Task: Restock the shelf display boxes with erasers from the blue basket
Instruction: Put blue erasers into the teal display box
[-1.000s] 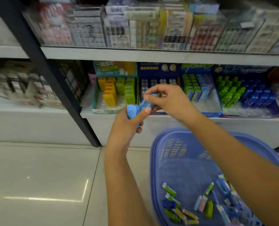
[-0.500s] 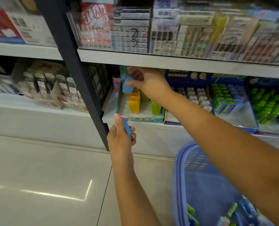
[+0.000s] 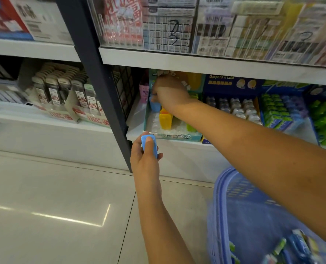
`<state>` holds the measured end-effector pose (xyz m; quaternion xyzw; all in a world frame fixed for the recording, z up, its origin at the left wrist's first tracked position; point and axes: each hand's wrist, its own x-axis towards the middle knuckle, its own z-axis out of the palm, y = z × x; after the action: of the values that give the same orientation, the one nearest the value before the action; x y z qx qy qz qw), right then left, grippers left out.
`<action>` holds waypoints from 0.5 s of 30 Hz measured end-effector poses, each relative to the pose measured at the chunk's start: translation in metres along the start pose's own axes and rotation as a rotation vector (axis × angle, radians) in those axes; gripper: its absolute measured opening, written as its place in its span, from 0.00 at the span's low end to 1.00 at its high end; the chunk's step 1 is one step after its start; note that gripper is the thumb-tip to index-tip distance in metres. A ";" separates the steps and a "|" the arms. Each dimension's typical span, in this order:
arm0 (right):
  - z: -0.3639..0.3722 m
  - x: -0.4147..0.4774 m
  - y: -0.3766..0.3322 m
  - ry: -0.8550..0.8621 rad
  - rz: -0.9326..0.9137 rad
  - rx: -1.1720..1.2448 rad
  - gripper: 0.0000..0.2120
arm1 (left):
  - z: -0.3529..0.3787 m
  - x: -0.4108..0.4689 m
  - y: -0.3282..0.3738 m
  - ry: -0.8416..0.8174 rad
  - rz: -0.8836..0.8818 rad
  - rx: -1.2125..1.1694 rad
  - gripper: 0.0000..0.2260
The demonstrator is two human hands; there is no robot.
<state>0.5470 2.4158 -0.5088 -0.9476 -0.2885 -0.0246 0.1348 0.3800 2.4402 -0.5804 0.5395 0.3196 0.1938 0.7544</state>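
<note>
Shop shelving is seen from above, with a white lower shelf (image 3: 137, 133) over a pale tiled floor (image 3: 53, 197) and a dark upright post (image 3: 93, 60) dividing the bays. On that shelf, just right of the post, a teal display box (image 3: 174, 137) is placed; all positions below are given relative to it.

Inside the box, upright yellow erasers (image 3: 165, 121) are observed near the middle and a green eraser (image 3: 191, 128) toward its right side. At the rear left corner, a light blue eraser (image 3: 155, 106) is held down into the box by the right hand (image 3: 170, 92); the grip is closed on it from above, fingertips partly hidden by blur.

In front of the box and slightly left, below the shelf edge, the left hand (image 3: 146, 159) is raised. A second blue eraser (image 3: 149, 144) is pinched in its grip, thumb on the front face.

To the right of the box, a dark blue display box (image 3: 232, 83) and further boxes of green and blue items are seen. Below and to the right, on the floor side, the blue basket (image 3: 221, 206) is visible, blurred, with loose erasers at its bottom.
</note>
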 end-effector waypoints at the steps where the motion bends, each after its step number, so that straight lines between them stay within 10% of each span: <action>1: 0.004 -0.001 -0.001 0.027 0.017 -0.023 0.07 | -0.001 0.001 -0.001 -0.004 0.004 -0.003 0.09; 8: 0.011 -0.004 -0.004 0.000 0.042 -0.153 0.20 | 0.002 -0.004 0.003 -0.005 0.042 -0.010 0.11; 15: -0.029 -0.060 -0.003 -0.147 -0.163 0.449 0.14 | 0.007 -0.006 0.010 0.015 0.122 -0.037 0.10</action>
<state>0.4961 2.3783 -0.4874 -0.8668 -0.3710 0.0983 0.3182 0.3811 2.4346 -0.5677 0.5424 0.2882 0.2493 0.7487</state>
